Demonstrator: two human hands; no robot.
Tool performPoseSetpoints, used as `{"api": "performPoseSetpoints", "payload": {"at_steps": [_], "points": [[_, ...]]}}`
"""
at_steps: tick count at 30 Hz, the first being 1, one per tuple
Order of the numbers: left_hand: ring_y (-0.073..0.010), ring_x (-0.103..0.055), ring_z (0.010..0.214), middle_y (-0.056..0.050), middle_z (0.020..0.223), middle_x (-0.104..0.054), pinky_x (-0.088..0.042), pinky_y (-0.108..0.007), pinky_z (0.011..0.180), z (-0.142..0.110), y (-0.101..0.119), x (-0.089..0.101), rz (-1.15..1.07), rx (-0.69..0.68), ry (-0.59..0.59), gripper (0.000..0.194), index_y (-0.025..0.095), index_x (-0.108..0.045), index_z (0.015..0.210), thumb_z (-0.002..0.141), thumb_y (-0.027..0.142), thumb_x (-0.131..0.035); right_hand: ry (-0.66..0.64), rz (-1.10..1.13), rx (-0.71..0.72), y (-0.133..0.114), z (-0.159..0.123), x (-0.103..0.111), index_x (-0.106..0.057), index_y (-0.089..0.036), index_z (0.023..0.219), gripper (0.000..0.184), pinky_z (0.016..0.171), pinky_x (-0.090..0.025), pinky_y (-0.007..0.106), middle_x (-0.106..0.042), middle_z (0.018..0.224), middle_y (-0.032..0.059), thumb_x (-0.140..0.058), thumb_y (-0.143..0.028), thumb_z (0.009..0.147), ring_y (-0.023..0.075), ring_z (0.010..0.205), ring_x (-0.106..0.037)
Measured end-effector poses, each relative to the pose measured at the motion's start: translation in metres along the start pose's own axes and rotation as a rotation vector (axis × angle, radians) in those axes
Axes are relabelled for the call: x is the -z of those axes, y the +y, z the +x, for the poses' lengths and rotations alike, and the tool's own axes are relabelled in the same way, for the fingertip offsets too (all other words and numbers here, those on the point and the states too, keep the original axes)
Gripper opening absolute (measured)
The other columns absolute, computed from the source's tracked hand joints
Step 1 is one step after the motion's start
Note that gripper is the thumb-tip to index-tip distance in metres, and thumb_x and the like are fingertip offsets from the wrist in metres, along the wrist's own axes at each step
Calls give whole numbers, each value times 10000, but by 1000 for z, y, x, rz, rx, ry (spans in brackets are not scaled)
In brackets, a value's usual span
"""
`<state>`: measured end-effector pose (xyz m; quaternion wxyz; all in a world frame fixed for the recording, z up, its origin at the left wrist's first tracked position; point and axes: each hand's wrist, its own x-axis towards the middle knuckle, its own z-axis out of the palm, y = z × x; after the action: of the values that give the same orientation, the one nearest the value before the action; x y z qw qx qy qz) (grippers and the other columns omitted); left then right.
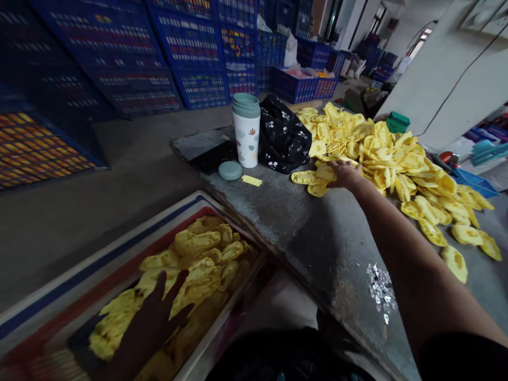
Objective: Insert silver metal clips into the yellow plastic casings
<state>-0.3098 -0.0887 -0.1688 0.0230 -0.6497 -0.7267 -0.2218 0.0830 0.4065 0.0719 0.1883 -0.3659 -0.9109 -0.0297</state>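
My right hand (pixel 345 174) reaches across a grey stone-like table top (pixel 329 248), palm down. Its fingers lie spread on yellow moulded pieces (pixel 381 159), which form a loose heap on the table. My left hand (pixel 156 312) is low in the view, fingers apart, resting on a stack of similar yellow pieces (pixel 198 254). That stack lies inside a shallow tray (pixel 91 264) with a white rim, blue stripe and red inner wall. Neither hand clearly grips a piece. The lower pieces in the tray are partly hidden by my left hand.
A patterned white tumbler (pixel 246 140), black floral bag (pixel 282 135), round teal lid (pixel 230 170) and dark flat object (pixel 210 156) stand at the table's far left. Silver scraps (pixel 381 288) lie near my right arm. Stacked blue crates (pixel 190 53) line the back.
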Motion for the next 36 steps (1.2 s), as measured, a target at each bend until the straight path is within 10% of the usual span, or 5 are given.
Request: {"api": "performPoseSetpoints", "payload": {"at_steps": [4,9,21,29,36], "points": [[-511,-612,1681,217,2034,-135,-665,-790,1240,49,40,4,-200,48,185,964,793,-163,1852,1094,496,-680,-167,-79,-28,10,-58,-9,-798,-153,1380,384,920,-596,280,-879,1275,114,-774,-445,1132,163,1069,-802],[-368,-443,1830,-90,2024,-340,-443,-573,1487,195,143,15,-506,-284,79,763,409,-431,1890,1174,341,-686,-365,-114,-79,16,-173,9,-738,-213,1609,686,981,-661,416,-864,1408,186,-781,-93,935,305,1166,-836],[-347,-754,1410,-153,1611,-729,-667,-601,1191,502,324,-59,-408,-272,-243,499,202,-737,1557,1141,467,-817,-318,43,-164,7,-298,69,-773,-333,1586,618,1030,-776,510,-896,1358,132,-627,-98,1034,329,1202,-887],[-358,-746,1448,-144,1540,-794,-610,-565,1281,449,336,-56,-477,-365,-394,405,182,-825,1426,1104,426,-851,-12,4,-191,-7,-324,127,-766,-274,1484,359,916,-770,485,-896,1257,119,-669,-271,1139,327,1091,-895],[-307,-847,1298,-204,1602,-803,-709,-417,1081,279,341,22,-1198,-229,-485,685,155,-772,1590,1156,674,-668,67,-325,-127,-83,-327,133,-595,-214,1735,630,973,-692,507,-819,1497,187,-627,-123,1113,335,1182,-773]]}}
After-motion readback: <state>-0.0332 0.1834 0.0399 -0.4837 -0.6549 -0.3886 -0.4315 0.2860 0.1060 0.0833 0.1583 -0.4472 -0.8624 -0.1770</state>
